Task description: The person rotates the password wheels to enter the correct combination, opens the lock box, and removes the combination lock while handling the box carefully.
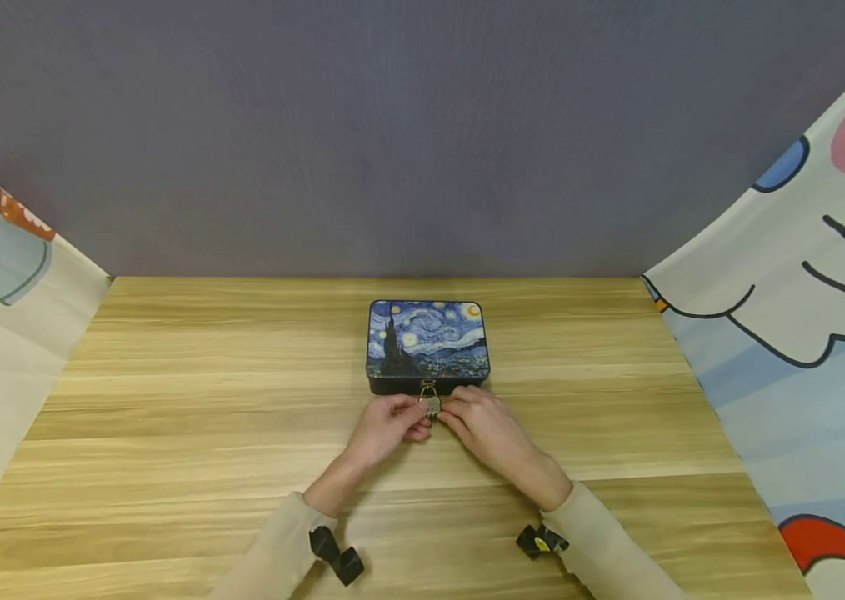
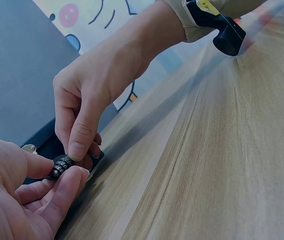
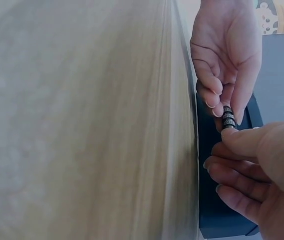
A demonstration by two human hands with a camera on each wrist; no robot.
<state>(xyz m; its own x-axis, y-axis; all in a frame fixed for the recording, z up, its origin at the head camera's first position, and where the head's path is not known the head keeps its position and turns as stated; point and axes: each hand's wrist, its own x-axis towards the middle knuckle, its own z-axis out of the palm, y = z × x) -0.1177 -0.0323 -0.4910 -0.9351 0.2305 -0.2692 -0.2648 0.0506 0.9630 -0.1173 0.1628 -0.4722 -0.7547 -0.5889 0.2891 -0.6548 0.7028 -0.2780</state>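
A small combination padlock with its shackle up hangs at the front clasp of a rectangular box printed with a swirling night-sky painting. My left hand pinches the padlock's left side between thumb and fingers. On the opposite side, my right hand pinches it with thumb and fingertips. In the right wrist view the number dials show between the two hands. The lid of the box is down. Whether the shackle is locked, I cannot tell.
The box stands on a wood-grain table, toward its back edge. A grey wall panel rises behind. Cartoon-printed cloths hang at the left and right sides.
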